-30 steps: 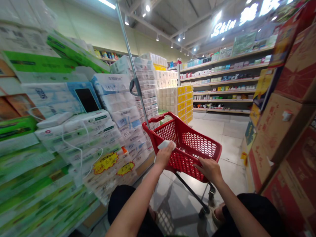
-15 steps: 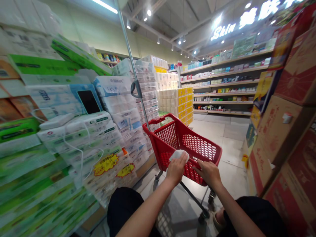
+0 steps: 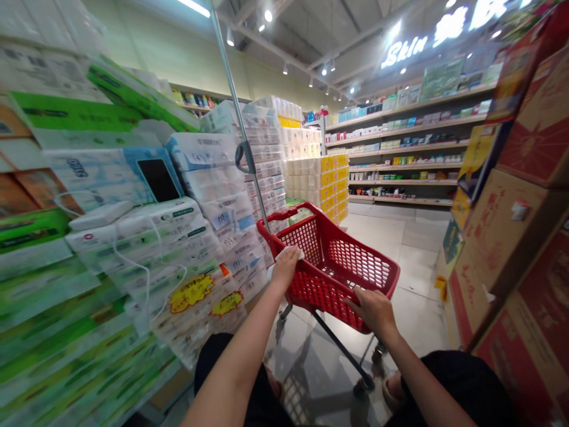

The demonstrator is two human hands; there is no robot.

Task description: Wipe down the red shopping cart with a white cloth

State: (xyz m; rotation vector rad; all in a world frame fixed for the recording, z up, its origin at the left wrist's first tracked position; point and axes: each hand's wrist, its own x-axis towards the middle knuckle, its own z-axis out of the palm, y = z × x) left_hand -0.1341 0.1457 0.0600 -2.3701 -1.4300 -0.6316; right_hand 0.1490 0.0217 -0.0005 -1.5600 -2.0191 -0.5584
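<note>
A red plastic shopping cart (image 3: 355, 264) stands in front of me, its basket slotted all round. My left hand (image 3: 285, 267) is closed over the near rim toward the left end, pressing a white cloth (image 3: 299, 254) against it; part of the cloth is hidden under the fingers. Farther right, my right hand (image 3: 372, 307) grips the same near side of the cart, fingers curled over the rim. A grey metal pole (image 3: 235, 89) with a dark plastic loop rises at the cart's left end.
Packs of tissue paper (image 3: 213, 178) are piled high on the left, with a phone (image 3: 159, 180) and white cables on them. Cardboard boxes (image 3: 502, 237) are stacked on the right. Shelves of small goods (image 3: 400, 151) line the back. Pale floor tiles (image 3: 413, 249) lie beyond the cart.
My left hand has slid leftward along the cart's near rim with the cloth. My right hand has stayed at nearly the same spot on the rim.
</note>
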